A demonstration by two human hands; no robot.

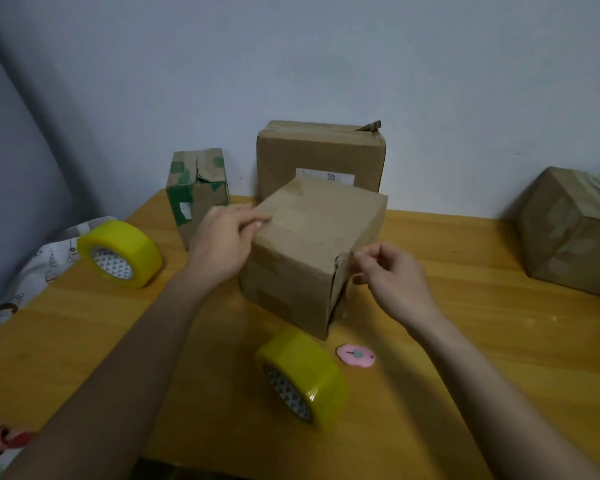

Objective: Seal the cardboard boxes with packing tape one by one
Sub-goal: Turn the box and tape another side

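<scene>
Box (312, 251) sits mid-table (465, 358), left hand (222, 244) resting on its top edge at 9 o'clock with fingers laid over it. Right hand (392, 282) is at 3 o'clock by the torn corner, fingertips pinched together, maybe on a clear tape end but honestly can't tell. Nearest tape roll (302, 375) stands on edge at 6 o'clock, pink cutter (355, 355) beside it. My worry: that roll could roll off, and tape over the ragged corner may wrinkle or not stick.
</scene>
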